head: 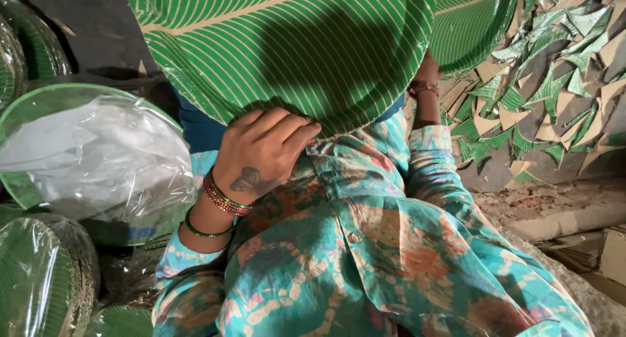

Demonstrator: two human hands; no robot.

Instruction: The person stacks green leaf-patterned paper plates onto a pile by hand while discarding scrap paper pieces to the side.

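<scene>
A large round green paper plate (287, 43) with a pale leaf-vein pattern fills the top of the head view, held up close in front of me. My left hand (261, 151), with bangles on the wrist, grips the plate's near edge, fingers curled over the rim. My right arm reaches up at the right, but only the wrist (425, 83) with its bangle shows. My right hand itself is hidden behind the plate. A second green plate (473, 24) lies just beyond that wrist. My patterned turquoise clothing (365, 246) fills the lower middle.
Stacks of green plates wrapped in clear plastic stand at the left (91, 154) and lower left (39, 278). A heap of green and brown paper offcuts (554, 83) covers the ground at the right. A rough concrete ledge (567, 223) runs below it.
</scene>
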